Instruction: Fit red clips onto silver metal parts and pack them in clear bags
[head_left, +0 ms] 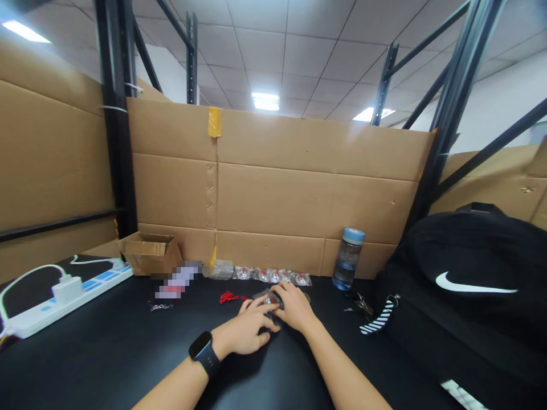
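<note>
Between my two hands, low over the black table, is a small clear plastic packet [270, 298] with something red inside; fingers cover much of it. My left hand [250, 328], with a dark watch on its wrist, has its fingers closed on the packet's left and near side. From the right, my right hand [296, 307] curls its fingers over the packet's other edge. A red cord [228, 296] lies just left of the hands. Behind them, a row of similar clear packets [273, 275] with red bits inside runs along the cardboard wall.
A clear bottle with a blue lid [348, 259] stands back right, keys [363, 304] before it. A black backpack [465, 285] fills the right side. At left are a white power strip [92, 290] and an open cardboard box [151, 253]. Cardboard [277, 193] walls the back.
</note>
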`<state>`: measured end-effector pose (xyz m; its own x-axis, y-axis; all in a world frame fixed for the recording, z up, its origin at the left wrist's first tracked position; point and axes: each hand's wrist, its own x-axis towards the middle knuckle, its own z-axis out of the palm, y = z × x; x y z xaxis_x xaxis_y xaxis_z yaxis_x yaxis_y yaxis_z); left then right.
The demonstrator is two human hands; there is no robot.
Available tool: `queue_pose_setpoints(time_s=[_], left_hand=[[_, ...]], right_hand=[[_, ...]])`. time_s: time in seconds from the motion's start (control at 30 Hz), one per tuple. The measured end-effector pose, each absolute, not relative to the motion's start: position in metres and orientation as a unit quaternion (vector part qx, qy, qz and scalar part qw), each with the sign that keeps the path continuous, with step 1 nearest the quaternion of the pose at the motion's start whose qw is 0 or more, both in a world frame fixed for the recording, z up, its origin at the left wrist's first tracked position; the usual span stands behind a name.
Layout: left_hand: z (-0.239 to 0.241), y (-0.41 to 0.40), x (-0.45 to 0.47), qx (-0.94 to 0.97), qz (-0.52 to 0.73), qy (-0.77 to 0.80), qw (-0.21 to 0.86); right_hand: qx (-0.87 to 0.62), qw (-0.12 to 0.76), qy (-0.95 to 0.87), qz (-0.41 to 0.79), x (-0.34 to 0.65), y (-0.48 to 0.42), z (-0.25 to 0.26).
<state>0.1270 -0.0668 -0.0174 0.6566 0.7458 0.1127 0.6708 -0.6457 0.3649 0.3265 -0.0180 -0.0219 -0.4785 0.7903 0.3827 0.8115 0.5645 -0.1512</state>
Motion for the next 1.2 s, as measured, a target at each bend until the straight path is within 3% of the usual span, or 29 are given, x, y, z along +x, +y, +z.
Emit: queue_pose_setpoints(time_s=[0.2,0.43,0.63,0.87,0.93,1.2], left_hand=[[-0.012,-0.067,0.122,0.892,0.138,0.405,0.145],[-0.018,-0.063,0.118,0.884,0.145,0.417,0.152],[-0.019,-0.060,0.115,0.909,0.155,0.351,0.162],[-0.018,-0.060,0.117,0.868,0.234,0.432,0.073],[-0.019,-0.060,0.118,0.858,0.241,0.450,0.049],[-0.025,-0.053,0.123,0.837,0.261,0.477,0.058]], right_hand=[[-0.479,0.180,-0.850,-0.124,0.312,-0.012,-0.029],[-0.459,0.175,-0.871,-0.028,0.321,-0.022,-0.021],[-0.531,0.203,-0.820,-0.066,0.316,-0.024,-0.020],[-0.392,0.253,-0.866,0.181,0.340,-0.024,-0.003],[-0.385,0.277,-0.862,0.180,0.350,-0.020,-0.003],[-0.434,0.238,-0.850,0.180,0.353,-0.003,-0.030]])
